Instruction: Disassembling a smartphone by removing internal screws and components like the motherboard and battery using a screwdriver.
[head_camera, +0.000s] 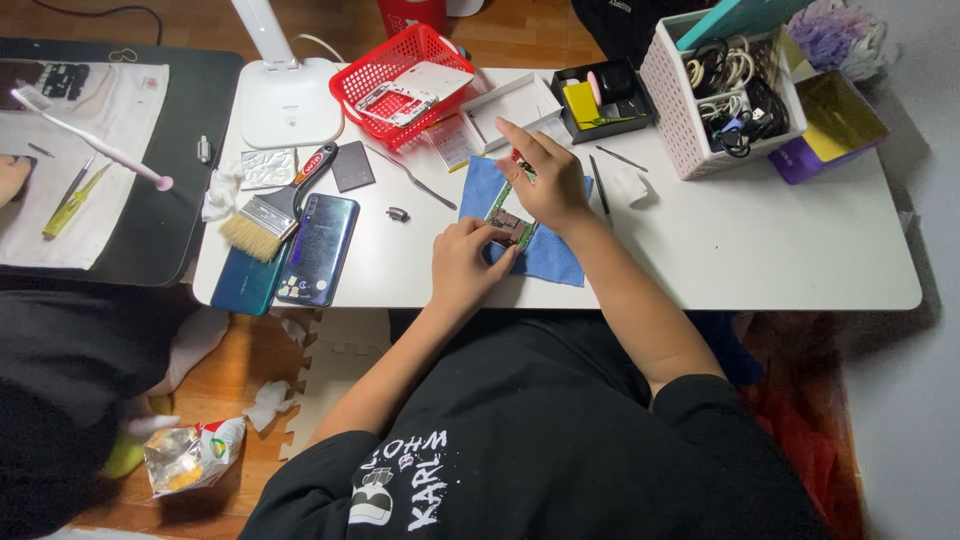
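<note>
Green rectangular circuit board (510, 222) lies on a blue cloth (548, 255), pinched at its lower edge by the left hand (466, 262); the right hand (545, 175) grips a thin tool over its top.

Small green circuit board (510, 222), flat on blue cloth (555, 255) near worktop front edge, partly hidden. Thin tool (522, 166) with red tip above board, tilted.

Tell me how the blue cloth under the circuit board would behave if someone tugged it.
The blue cloth looks thin and floppy, so it would likely bunch rather than slide stiffly. The circuit board and left hand rest on it, so a tug would probably drag the board along. It seems very light.
</note>
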